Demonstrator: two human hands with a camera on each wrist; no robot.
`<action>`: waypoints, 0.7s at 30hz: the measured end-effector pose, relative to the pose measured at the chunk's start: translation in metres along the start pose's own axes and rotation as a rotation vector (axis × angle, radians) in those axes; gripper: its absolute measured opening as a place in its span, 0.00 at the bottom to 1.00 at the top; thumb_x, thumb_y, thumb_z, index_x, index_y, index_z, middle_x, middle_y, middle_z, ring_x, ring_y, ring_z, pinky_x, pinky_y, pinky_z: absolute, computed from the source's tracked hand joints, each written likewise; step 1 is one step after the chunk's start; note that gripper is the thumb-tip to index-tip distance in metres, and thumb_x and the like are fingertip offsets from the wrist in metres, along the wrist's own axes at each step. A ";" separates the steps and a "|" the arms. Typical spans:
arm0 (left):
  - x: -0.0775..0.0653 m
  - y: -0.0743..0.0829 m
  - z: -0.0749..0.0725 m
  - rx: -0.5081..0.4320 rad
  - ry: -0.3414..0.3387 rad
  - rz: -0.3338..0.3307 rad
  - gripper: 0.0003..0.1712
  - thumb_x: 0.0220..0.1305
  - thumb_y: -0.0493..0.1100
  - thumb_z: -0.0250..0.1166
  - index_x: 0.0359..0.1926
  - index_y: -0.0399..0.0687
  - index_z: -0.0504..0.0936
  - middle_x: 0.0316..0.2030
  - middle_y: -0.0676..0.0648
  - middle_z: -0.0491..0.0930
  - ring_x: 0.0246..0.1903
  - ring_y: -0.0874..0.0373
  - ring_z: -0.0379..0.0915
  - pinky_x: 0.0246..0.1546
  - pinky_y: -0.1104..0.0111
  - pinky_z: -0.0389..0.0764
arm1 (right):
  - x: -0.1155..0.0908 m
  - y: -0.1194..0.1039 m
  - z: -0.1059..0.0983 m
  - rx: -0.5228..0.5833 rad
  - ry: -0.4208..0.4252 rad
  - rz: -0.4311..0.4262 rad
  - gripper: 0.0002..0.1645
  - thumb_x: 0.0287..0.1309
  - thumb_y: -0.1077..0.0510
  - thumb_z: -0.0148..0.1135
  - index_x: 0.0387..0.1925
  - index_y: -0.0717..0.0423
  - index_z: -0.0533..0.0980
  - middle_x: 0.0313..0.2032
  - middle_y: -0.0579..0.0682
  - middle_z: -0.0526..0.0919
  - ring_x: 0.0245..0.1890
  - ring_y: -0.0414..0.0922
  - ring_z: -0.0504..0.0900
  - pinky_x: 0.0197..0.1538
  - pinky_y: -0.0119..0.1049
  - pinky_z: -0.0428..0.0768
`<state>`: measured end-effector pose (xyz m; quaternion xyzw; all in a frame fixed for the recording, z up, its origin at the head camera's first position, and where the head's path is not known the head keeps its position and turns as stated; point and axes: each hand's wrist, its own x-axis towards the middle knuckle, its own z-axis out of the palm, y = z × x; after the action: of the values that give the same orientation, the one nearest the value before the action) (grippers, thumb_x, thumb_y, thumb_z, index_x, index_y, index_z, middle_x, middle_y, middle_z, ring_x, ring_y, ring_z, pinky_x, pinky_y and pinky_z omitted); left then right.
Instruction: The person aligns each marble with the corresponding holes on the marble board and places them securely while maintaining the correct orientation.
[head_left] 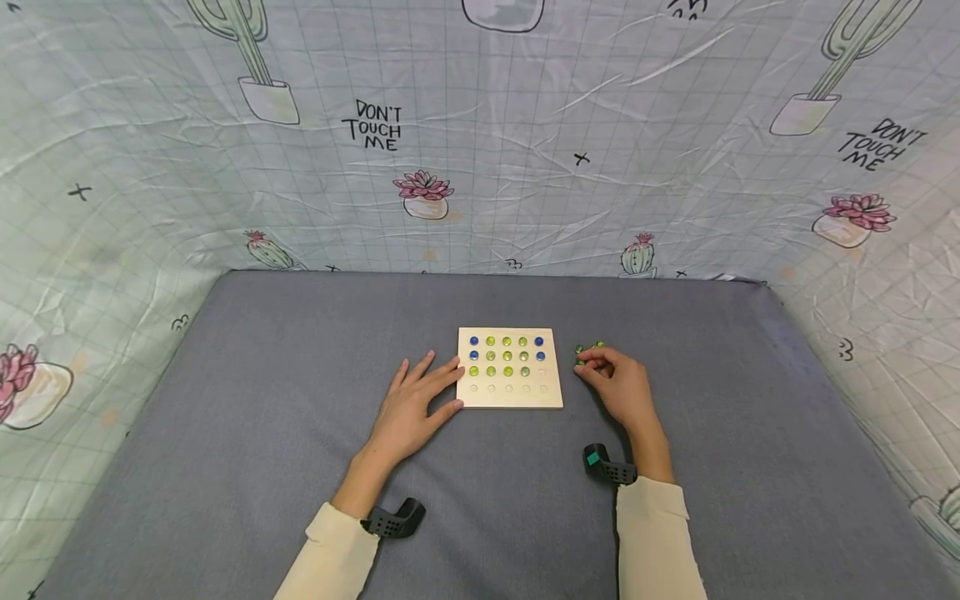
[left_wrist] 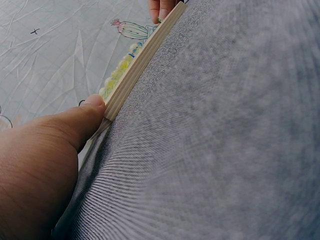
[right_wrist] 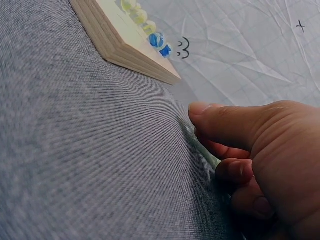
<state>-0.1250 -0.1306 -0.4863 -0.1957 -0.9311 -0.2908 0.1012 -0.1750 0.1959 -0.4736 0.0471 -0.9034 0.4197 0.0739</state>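
A pale wooden board [head_left: 510,399] lies on the grey cloth, with blue and yellow-green glass marbles seated in rows of round hollows. Spread fingers of my left hand [head_left: 408,417] touch the board's left edge; in the left wrist view the thumb [left_wrist: 93,102] presses against its corner. To the right of the board, my right hand [head_left: 618,387] pinches a green marble [head_left: 580,362] between thumb and fingertips, low over the cloth. Several loose green marbles [head_left: 598,343] lie just beyond those fingers. In the right wrist view the fingers of the right hand [right_wrist: 280,150] hide the marble.
The grey cloth [head_left: 262,400] covers the table around the board. Patterned fabric [head_left: 510,125] hangs behind the table and along both sides. The board's front row holds bare hollows, and one hollow at the right of the row behind is bare too.
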 end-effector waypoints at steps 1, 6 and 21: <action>0.000 0.000 0.000 -0.001 0.000 0.000 0.30 0.63 0.55 0.64 0.64 0.55 0.74 0.65 0.53 0.68 0.69 0.47 0.52 0.70 0.49 0.41 | 0.000 0.000 0.000 0.002 0.001 -0.001 0.09 0.56 0.57 0.69 0.39 0.55 0.82 0.27 0.48 0.80 0.22 0.44 0.71 0.23 0.32 0.67; 0.000 -0.001 0.000 -0.001 0.002 0.001 0.30 0.63 0.55 0.64 0.64 0.55 0.74 0.65 0.53 0.68 0.69 0.47 0.52 0.70 0.49 0.41 | 0.000 0.000 0.000 0.007 0.007 -0.010 0.09 0.56 0.57 0.69 0.39 0.55 0.83 0.27 0.48 0.80 0.22 0.44 0.71 0.23 0.31 0.68; 0.001 -0.001 0.000 -0.001 0.010 0.008 0.30 0.63 0.55 0.64 0.64 0.54 0.74 0.65 0.53 0.68 0.69 0.47 0.53 0.70 0.48 0.42 | 0.001 -0.006 0.000 0.017 0.016 -0.023 0.11 0.55 0.57 0.70 0.40 0.56 0.83 0.28 0.48 0.80 0.23 0.43 0.72 0.25 0.30 0.69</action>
<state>-0.1262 -0.1307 -0.4866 -0.1980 -0.9297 -0.2916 0.1069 -0.1750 0.1920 -0.4685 0.0546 -0.8986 0.4268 0.0854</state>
